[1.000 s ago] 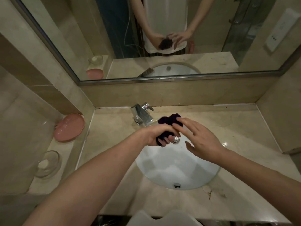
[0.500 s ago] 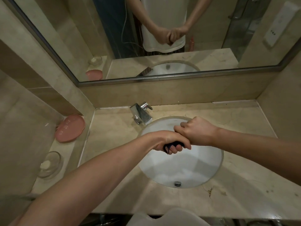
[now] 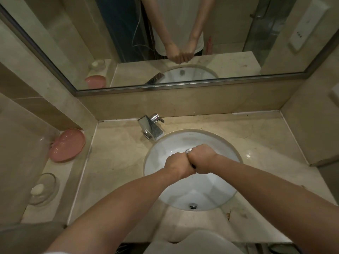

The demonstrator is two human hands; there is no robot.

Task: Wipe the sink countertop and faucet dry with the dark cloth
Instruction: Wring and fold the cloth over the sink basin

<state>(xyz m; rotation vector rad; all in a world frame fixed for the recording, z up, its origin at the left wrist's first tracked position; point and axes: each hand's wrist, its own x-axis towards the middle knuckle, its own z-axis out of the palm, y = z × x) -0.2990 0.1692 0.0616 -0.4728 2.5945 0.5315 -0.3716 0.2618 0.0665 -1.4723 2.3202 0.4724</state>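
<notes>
From the head view, my left hand (image 3: 177,166) and right hand (image 3: 200,159) are fisted knuckle to knuckle above the round white sink (image 3: 216,197) — both clenched on the dark cloth (image 3: 193,166), only a sliver showing between them. The angular chrome faucet (image 3: 151,128) stands behind the sink on the glossy beige marble countertop (image 3: 117,158). Left of the sink — a pink oval dish (image 3: 67,144).

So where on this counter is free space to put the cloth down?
Free: the countertop right of the basin, and the strip between the faucet and the left ledge. Crowded: that ledge, with the pink dish and the glass soap dish.
</notes>
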